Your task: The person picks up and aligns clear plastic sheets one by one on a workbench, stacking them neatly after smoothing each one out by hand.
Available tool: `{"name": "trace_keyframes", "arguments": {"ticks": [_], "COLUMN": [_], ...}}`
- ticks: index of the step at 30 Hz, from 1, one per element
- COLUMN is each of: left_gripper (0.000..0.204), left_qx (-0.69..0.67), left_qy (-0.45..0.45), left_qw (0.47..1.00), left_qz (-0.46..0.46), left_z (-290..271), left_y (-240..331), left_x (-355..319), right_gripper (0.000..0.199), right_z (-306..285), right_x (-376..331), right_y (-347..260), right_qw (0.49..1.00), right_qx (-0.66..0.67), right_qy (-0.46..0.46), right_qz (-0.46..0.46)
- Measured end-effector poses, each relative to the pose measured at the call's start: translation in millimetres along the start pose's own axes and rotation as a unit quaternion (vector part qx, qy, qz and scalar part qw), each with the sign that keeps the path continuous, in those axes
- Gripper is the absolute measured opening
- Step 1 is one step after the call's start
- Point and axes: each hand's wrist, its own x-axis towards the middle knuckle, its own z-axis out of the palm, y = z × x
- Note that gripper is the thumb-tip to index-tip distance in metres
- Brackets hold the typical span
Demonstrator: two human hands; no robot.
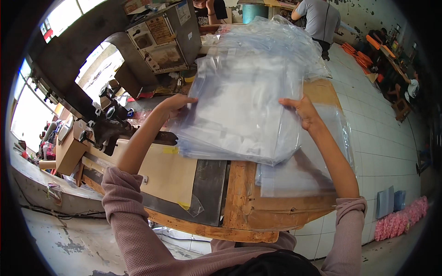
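Note:
Between my hands is a stack of clear plastic sheets (237, 110), slightly bluish and glossy, lifted and tilted over the table. My left hand (176, 104) grips its left edge, thumb on top and the fingers hidden beneath. On the right side, my right hand (301, 110) pinches the sheets with the thumb lying over them. Below my right forearm, another pile of clear sheets (294, 177) lies on the wooden table (241, 198). Beyond the held stack spreads a large crumpled heap of clear plastic (262, 39).
A dark machine (110, 133) with an arm reaching over the table stands at the left, near a grey control box (161, 39). A tan board (170, 179) covers the table's left part. People sit farther off. Pink bundles (401, 218) lie on the tiled floor at right.

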Motion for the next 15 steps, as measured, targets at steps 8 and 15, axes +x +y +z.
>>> {"name": "trace_keyframes", "arguments": {"ticks": [8,15], "left_gripper": [0.039,0.049], "left_qx": [-0.096,0.162], "left_qy": [0.162,0.297], "left_qw": [0.923,0.835], "left_qz": [0.334,0.435], "left_z": [-7,-56], "left_y": [66,17], "left_x": [-70,-73], "right_gripper": [0.044,0.04], "right_z": [19,55], "right_x": [-2,16], "right_y": [-52,-33], "right_qw": [0.962,0.957], "right_qx": [-0.027,-0.063], "right_qy": [0.004,-0.057], "right_qz": [-0.27,-0.279]}}
